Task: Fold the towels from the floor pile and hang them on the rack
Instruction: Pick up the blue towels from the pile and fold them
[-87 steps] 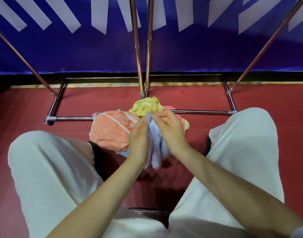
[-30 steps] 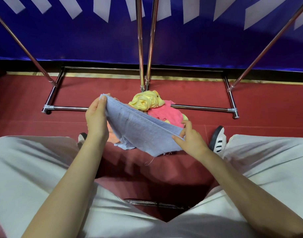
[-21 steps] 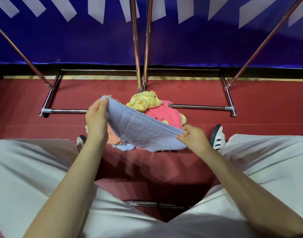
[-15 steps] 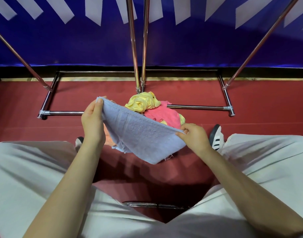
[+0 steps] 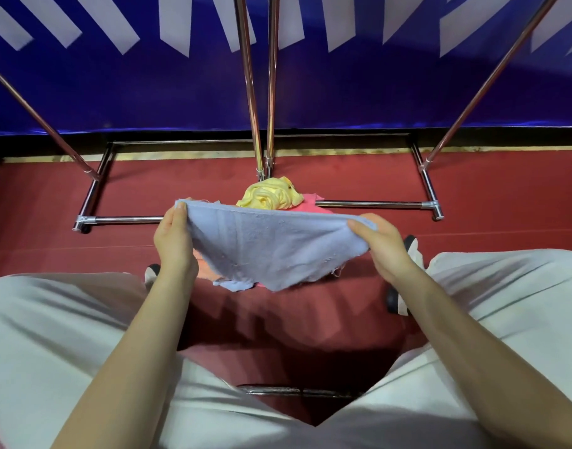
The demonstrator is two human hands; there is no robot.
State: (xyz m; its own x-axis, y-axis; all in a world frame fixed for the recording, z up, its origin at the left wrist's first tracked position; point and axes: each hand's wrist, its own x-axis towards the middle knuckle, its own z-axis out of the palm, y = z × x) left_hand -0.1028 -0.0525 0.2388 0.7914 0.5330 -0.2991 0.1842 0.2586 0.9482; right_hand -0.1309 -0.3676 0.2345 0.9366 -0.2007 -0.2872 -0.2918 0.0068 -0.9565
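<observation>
Floor (image 5: 488, 189): red, running ahead of my knees to a blue wall.
Rack (image 5: 258, 92): chrome frame standing on the floor before me, its uprights rising out of view.
Blue towel (image 5: 271, 247): stretched in the air between my two hands, top edge taut, lower part sagging to a point above the floor.
Pile (image 5: 270, 196): yellow, pink and orange towels on the floor, just behind and under the blue towel.
Left hand (image 5: 174, 244): pinching the towel's left top corner.
Right hand (image 5: 383, 246): pinching the right top corner, thumb on top.
</observation>
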